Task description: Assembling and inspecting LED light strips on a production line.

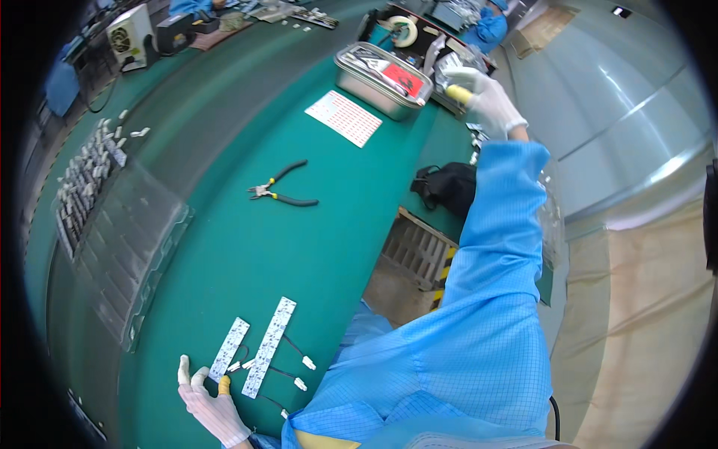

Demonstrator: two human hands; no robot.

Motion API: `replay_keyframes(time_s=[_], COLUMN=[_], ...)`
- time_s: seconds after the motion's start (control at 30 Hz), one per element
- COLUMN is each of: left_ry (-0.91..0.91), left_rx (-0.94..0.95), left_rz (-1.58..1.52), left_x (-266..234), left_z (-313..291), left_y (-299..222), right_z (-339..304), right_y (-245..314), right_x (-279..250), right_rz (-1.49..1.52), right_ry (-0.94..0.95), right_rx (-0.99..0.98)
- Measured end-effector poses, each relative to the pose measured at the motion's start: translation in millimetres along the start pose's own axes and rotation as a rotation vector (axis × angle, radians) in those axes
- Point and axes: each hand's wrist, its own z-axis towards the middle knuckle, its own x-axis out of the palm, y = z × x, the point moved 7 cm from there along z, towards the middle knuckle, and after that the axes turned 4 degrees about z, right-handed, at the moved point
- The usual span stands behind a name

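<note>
My left hand [209, 408], in a white glove with a yellow thumb covering, rests on the green mat with its fingers apart. Its thumb is by the lower end of a short white circuit board strip [230, 348]. A longer white circuit board strip [269, 347] lies just to the right, with dark leads ending in white connectors [308, 363]. My right hand [486, 101], gloved alike, is stretched far out to the upper right, slightly blurred. Its fingers and yellow-covered thumb are apart, with nothing visible between them, beside a lidded metal box [381, 81].
Cutting pliers [283, 187] lie spread on the green mat [224, 247]. Beyond them is a label sheet [344, 118]. A clear tray [127, 247] and many small pieces [86, 179] lie left. A black bag [446, 187] sits below my right arm. Other people work at the far end.
</note>
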Motion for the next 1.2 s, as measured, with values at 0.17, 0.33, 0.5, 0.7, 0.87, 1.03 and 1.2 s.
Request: replay_keyframes(time_s=[0.17,0.33,0.5,0.7,0.87,1.03,1.2], left_ry=[-0.058,-0.191,-0.32,-0.269,-0.171,-0.231,-0.349], left_rx=[-0.194,-0.213,-0.388,-0.339,-0.271,-0.229,-0.135], left_rz=[-0.622,-1.212,-1.318,-1.081,-1.099,-1.149,-1.019], left_x=[-5.9,-56.0,-61.1,-61.7,-65.1,-64.9,-65.4], left_z=[-15.0,-36.8,-70.5,-54.6,-31.6,-29.2,-29.0], left_y=[35.4,15.6,26.6,11.8,0.9,-1.5,-0.2], right_z=[-75.7,-161.1,-207.2,-189.2,-179.0,-170.7,-167.3], right_y=[181.6,233.5,257.5,251.3,236.6,229.1,228.7], right_x=[143.1,269.7,316.6,312.8,308.5,297.1,301.0], right_rz=[0.099,0.314,0.786,0.755,0.815,1.011,0.972], right_ry=[0.484,1.148,1.589,1.444,1.369,1.193,1.187], right_rx=[-0.789,-0.731,-0.397,-0.096,0.043,0.003,-0.076])
